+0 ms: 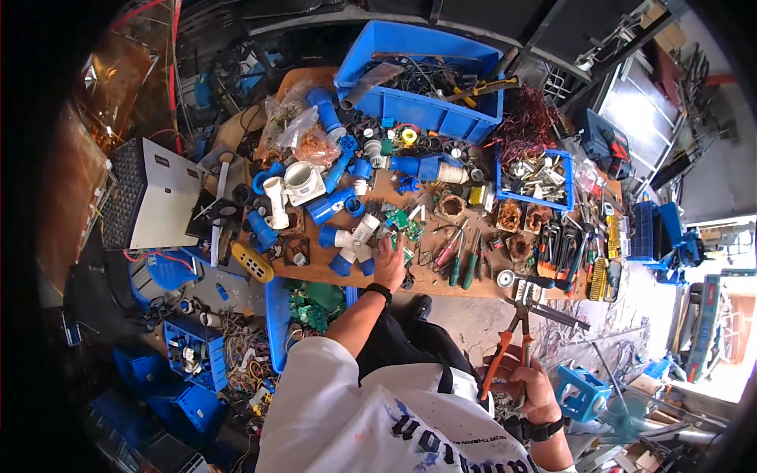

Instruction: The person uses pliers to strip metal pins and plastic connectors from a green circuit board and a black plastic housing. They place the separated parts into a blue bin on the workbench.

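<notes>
My left hand point(388, 266) is over the table's near edge, its fingers closed at a small green circuit board point(407, 252). More green board pieces point(400, 221) lie just beyond it. White and blue plastic pipe fittings point(363, 231) are right beside the hand on its left. My right hand point(533, 388) is wrapped round the handles of orange-handled pliers point(505, 347), held off the table's near side. Their metal head points away from me, and the handles stand apart. A round metal piece point(505, 278) shows by the pliers' head; I cannot tell whether it touches.
Screwdrivers and pliers point(470, 268) lie on the wooden table point(315, 272). A large blue bin point(441, 106) of cables stands at the back, with a smaller blue crate point(572, 181) of metal parts to its right. Below the table sits a blue tub point(276, 323) of green boards.
</notes>
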`<state>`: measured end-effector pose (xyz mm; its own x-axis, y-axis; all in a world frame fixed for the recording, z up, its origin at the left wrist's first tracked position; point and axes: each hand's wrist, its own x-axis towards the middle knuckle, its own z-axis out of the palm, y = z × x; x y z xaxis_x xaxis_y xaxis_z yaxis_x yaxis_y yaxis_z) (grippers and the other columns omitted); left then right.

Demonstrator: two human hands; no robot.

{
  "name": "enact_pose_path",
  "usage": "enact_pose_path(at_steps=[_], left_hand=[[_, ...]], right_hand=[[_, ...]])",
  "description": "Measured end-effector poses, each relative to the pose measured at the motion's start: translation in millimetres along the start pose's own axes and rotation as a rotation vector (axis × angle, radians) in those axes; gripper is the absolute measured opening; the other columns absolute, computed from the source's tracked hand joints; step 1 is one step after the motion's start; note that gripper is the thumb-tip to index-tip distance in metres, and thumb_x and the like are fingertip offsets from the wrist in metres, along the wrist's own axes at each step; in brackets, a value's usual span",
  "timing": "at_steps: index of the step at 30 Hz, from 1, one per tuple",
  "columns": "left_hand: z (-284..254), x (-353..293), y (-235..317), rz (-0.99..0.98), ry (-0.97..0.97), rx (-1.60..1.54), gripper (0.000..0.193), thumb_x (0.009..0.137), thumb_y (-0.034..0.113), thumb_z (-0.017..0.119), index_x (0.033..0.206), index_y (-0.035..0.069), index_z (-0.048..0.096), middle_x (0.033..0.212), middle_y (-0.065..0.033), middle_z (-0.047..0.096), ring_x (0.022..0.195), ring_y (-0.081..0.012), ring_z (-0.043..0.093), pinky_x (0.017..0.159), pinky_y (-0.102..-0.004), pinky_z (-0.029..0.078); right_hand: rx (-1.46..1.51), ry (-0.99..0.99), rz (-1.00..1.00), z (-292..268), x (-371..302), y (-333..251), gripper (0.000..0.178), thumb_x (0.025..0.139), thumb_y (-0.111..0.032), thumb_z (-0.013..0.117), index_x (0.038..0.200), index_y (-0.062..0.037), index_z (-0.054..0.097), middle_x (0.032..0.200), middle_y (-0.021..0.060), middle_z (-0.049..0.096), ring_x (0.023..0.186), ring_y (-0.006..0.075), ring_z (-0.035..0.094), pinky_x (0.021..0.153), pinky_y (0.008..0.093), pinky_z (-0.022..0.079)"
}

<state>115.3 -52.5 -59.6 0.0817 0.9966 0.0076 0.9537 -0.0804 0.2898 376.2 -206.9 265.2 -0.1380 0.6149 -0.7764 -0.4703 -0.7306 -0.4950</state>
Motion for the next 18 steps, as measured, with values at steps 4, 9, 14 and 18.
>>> enact_pose_path(at_steps=[4,9,14,18], left_hand=[[-43,20,-5,-0.015,0.163,-0.528,0.094,0.064,0.017,0.083,0.142,0.0,0.034,0.13,-0.022,0.045,0.125,-0.0374,0.043,0.102,-0.0507,0.039],[-123,11,-47,-0.27,-0.421,-2.312,0.053,0.087,0.02,0.058,0.136,0.004,0.046,0.132,-0.0148,0.057,0.122,-0.0307,0.055,0.106,-0.0517,0.043],[-242,-31,-41,-0.125,-0.254,-2.703,0.068,0.081,0.026,0.056,0.142,0.001,0.041,0.145,-0.0191,0.045,0.135,-0.0351,0.042,0.115,-0.0603,0.024],[-267,-64,-72,-0.063,-0.097,-2.579,0.074,0.084,0.035,0.056,0.145,0.0,0.035,0.153,-0.0239,0.03,0.14,-0.0423,0.031,0.116,-0.0585,0.02]], right_hand=[[0.018,0.01,-0.028,4,0,-1,0.06,0.073,0.002,0.045,0.133,0.0054,0.042,0.119,0.0266,0.06,0.109,0.0392,0.063,0.084,0.0496,0.059],[0.025,-0.026,-0.086,20,-1,-5,0.061,0.074,0.001,0.044,0.134,0.0048,0.041,0.119,0.0269,0.06,0.109,0.0424,0.062,0.084,0.0528,0.058],[0.054,-0.084,-0.091,37,9,-6,0.062,0.073,0.002,0.045,0.135,0.0044,0.04,0.121,0.029,0.059,0.109,0.0449,0.061,0.084,0.0564,0.057],[-0.034,-0.121,-0.075,65,18,-14,0.062,0.072,0.003,0.045,0.134,0.0026,0.043,0.119,0.028,0.06,0.107,0.0434,0.062,0.082,0.0566,0.057]])
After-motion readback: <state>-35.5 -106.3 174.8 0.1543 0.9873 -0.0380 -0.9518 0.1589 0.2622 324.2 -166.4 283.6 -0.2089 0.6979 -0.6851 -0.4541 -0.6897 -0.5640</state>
